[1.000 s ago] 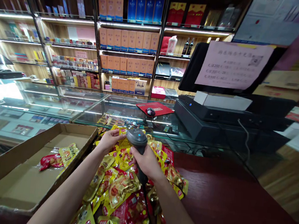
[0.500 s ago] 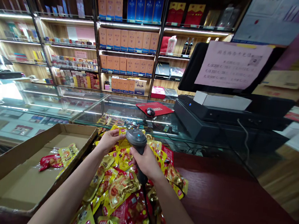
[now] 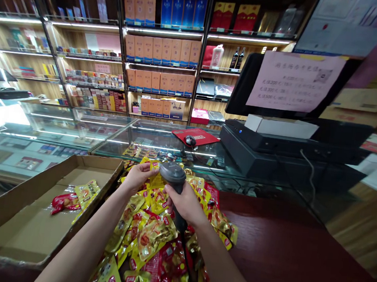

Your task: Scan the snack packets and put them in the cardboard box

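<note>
My right hand (image 3: 182,201) is wrapped round the handle of a dark grey barcode scanner (image 3: 173,172), whose cable runs down toward me. Just left of the scanner head, my left hand (image 3: 137,176) pinches a yellow snack packet (image 3: 155,166) by its edge. The scanner head partly covers this packet. Beneath both hands spreads a heap of shiny snack packets (image 3: 156,236) in yellow, gold and red. To the left is an open cardboard box (image 3: 14,226) with a red packet (image 3: 65,202) and a yellow packet (image 3: 88,192) inside.
A glass counter (image 3: 135,131) lies beyond the heap, with a computer mouse (image 3: 190,140) on a red mat (image 3: 209,137). At right stands a monitor (image 3: 242,84) with a pink notice, above a black unit (image 3: 261,155). Shelves of boxed goods (image 3: 162,51) line the back.
The small blue light on top of the scanner has gone out. Both hands stay almost where they were, with the same hold on the packet and the scanner.
</note>
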The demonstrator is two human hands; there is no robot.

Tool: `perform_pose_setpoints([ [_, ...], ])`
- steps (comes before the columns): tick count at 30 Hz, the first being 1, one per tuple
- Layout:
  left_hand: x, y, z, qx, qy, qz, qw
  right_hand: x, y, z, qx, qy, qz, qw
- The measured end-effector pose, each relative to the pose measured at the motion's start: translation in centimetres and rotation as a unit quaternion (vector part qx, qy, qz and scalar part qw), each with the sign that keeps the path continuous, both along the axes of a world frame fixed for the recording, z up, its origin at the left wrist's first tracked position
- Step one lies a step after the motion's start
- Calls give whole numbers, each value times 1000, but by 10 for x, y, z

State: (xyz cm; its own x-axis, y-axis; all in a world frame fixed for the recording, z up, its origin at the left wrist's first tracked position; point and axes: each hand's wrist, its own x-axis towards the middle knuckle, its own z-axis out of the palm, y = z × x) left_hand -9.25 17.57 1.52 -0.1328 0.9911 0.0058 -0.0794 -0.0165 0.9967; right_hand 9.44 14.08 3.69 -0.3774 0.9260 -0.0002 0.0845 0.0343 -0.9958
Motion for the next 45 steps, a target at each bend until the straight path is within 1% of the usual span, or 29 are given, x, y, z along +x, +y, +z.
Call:
perform_pose_setpoints([
  [3, -4, -4, 1, -12, -17, -10, 1000, 0, -1, 3, -21, 2, 0, 1000],
  [6, -15, -14, 6, -23, -40, -7, 999, -1, -6, 8, -12, 12, 17, 1000],
  [9, -32, -30, 15, -27, -39, 16, 999, -7, -16, 11, -7, 22, 37, 999],
  [12, -57, -50, 26, -19, -39, 46, 998, -21, -25, 12, -9, 26, 44, 999],
  [16, -99, -78, 38, -3, -30, 99, 995, -50, -35, 17, -4, 16, 80, 997],
  [20, -141, -105, 45, 2, -10, 149, 989, -85, -44, 25, -3, 11, 108, 994],
  [23, -171, -123, 46, 5, -4, 178, 984, -115, -51, 31, 3, 16, 136, 991],
  [26, -198, -139, 44, 2, 4, 209, 978, -145, -59, 32, 4, 20, 159, 987],
  [29, -217, -154, 41, 9, 6, 248, 969, -167, -64, 31, 4, 10, 171, 985],
  [30, -221, -157, 41, 16, 5, 252, 967, -172, -66, 31, 7, 3, 176, 984],
  [33, -224, -164, 39, 28, -2, 238, 971, -177, -70, 32, 18, -26, 186, 982],
  [35, -219, -165, 37, 23, -5, 225, 974, -176, -72, 32, 20, -32, 182, 983],
  [37, -209, -164, 36, 16, -5, 211, 977, -172, -73, 33, 16, -31, 174, 984],
  [40, -184, -162, 34, 10, 12, 175, 984, -160, -72, 32, 17, -32, 159, 987],
  [45, -126, -162, 32, -21, 106, 85, 991, -128, -66, 32, 20, -32, 129, 991],
])
